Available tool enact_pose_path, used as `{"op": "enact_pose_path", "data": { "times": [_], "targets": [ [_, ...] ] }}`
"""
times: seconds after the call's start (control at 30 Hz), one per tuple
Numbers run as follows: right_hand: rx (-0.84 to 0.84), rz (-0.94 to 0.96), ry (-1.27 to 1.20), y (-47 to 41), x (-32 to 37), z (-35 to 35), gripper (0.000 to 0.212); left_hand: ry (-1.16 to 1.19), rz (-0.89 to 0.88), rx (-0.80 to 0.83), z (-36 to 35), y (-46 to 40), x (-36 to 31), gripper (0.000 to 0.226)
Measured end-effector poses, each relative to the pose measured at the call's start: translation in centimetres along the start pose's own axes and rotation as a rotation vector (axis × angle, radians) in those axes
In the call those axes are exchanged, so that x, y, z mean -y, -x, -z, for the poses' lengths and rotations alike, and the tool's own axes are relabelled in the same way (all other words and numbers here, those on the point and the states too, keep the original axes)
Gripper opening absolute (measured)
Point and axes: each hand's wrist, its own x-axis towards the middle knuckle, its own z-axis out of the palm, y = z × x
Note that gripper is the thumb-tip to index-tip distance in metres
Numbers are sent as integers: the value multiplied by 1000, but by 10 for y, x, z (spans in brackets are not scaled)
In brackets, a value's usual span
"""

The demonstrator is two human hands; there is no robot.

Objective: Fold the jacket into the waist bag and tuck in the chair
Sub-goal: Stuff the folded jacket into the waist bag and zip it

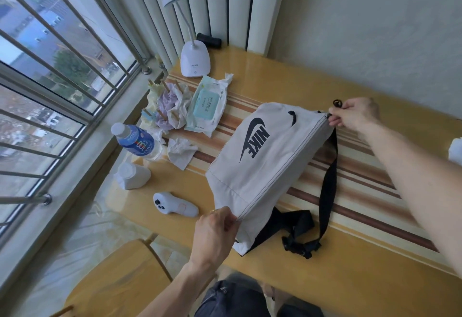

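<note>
The wooden table [337,79] stretched beneath your arms, a striped runner [362,181] across it. Between your two hands lay the white Nike waist bag [252,161], its zipper line running from one grip to the other. Its black strap [330,186] trailed toward you from under your right fingers. Your right hand [352,114] pinched the zipper end at the bag's far corner. Your left hand [215,231] clamped the near corner, fingers closed on the fabric. Beyond your left fingers sat a white controller [175,206], a water bottle [137,141] and a wet wipes pack [207,104]. A chair [117,281] stood below your left wrist.
</note>
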Motion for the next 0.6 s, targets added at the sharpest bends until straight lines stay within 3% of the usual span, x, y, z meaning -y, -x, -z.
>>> {"op": "enact_pose_path", "data": {
  "times": [0.1,0.17,0.23,0.33,0.47,0.6],
  "targets": [
    [-163,95,204,24,-6,-18,17,-21,4,21,-2,-1,0,18],
    [-213,294,298,61,-15,-35,31,-27,-54,9,-3,-1,-3,19],
    [-111,477,332,110,-32,-58,47,-51,-133,-30,-4,-1,-9,17],
    [56,620,485,167,-61,-94,55,-88,-218,-54,-10,-8,-16,32],
    [249,540,606,183,-94,-121,62,-221,-251,29,-25,-22,-7,45],
    [316,406,628,195,-98,-123,63,-253,-247,101,-29,-20,3,52]
  ]
}}
